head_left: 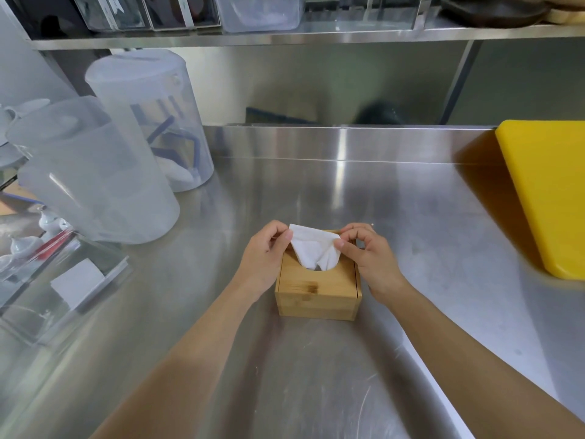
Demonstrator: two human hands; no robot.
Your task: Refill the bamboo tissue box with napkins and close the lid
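Bamboo tissue box (pixel 317 291) – one; napkin (pixel 314 250) – one, pinched by left hand (pixel 265 255), right hand (pixel 368 257).

A bamboo box (pixel 318 291) sits on the steel counter (pixel 348 191), lid (pixel 313 280) down. A white napkin (pixel 315 250) rises from the oval hole in the lid. The left hand (pixel 264 258) pinches the napkin's left corner; the right hand (pixel 368 253) pinches its right edge. Left of the box, well apart, stand two frosted plastic jugs (pixel 95 172) and a clear case (pixel 60 280). A yellow board (pixel 550 191) lies far right of the box. A shelf (pixel 285 36) runs above.
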